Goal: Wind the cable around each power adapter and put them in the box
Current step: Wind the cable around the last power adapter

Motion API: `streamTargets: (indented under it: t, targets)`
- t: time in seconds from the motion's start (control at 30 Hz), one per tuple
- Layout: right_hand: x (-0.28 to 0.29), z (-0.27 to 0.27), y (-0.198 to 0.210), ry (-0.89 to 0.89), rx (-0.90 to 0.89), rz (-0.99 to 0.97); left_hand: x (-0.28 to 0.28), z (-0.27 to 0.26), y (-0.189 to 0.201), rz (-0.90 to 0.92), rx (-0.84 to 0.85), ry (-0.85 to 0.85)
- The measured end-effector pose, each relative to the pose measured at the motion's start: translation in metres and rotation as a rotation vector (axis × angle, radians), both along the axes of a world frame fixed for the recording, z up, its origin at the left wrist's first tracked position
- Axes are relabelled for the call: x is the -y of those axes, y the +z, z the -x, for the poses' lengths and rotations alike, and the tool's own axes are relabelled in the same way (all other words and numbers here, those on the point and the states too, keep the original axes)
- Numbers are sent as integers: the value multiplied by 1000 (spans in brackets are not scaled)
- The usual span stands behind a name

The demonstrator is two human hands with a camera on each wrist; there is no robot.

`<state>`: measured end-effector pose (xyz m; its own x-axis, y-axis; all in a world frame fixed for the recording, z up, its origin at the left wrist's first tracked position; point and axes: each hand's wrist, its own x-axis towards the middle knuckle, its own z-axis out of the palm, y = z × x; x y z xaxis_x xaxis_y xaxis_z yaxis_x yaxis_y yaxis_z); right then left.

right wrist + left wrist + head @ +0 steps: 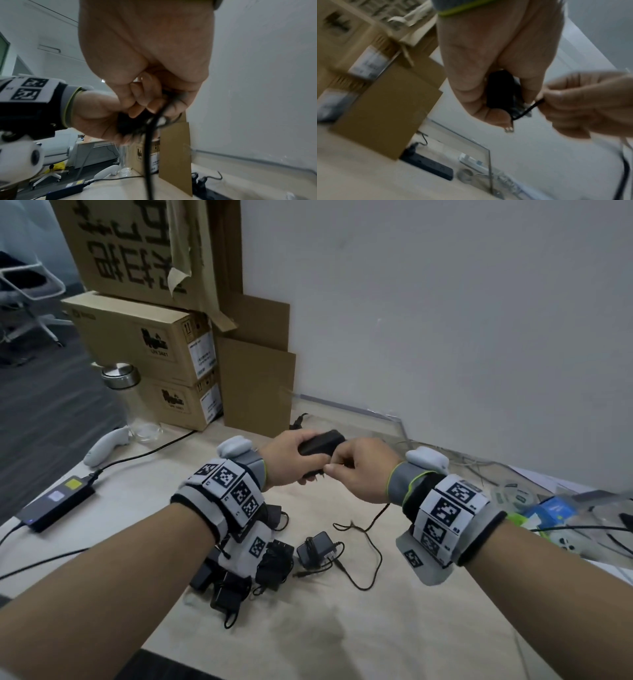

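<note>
Both forearms reach over the tabletop [342, 628]. Left hand [281, 460] has its fingers curled round a black adapter [320, 446] held above the tabletop; right hand [363, 470] pinches its cable [528, 109], which hangs down to the tabletop. More adapters [274, 563] lie below the left wrist.

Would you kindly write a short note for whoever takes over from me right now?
Left hand: grips a black power adapter above the table.
Right hand: pinches that adapter's cable beside the plug end; the rest trails down to the table.
Done: winding looks barely begun.
Left: finish winding this one, then do the pile of adapters under the left wrist. A clear box stands by the wall; whether it holds any adapters cannot be told.
</note>
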<state>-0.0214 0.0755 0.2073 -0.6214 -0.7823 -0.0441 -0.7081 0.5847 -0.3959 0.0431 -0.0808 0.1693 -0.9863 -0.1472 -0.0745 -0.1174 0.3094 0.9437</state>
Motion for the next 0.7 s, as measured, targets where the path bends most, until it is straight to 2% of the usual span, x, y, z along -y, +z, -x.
streamTargets:
  t: [0.07, 0.17, 0.27, 0.37, 0.43, 0.57, 0.7]
  targets:
    - [-2, 4, 8, 29, -9, 21, 1, -2, 2, 221, 65, -127]
    - [-4, 13, 13, 53, 47, 65, 1, -4, 7, 447, 155, -261]
    - [-7, 20, 9, 9, 168, 183, -1, -5, 18, 568, 156, -369]
    - [-8, 26, 6, -51, 296, 323, -3, -4, 27, 599, 185, -392]
    - [-10, 33, 6, -127, 343, 425, -3, -4, 25, 514, 193, -366]
    - [-16, 46, 0, -258, 442, 539, 1, -8, 23, -10, 69, -292]
    - [-14, 45, -12, -317, 569, 573, 4, -9, 21, -374, -52, -215]
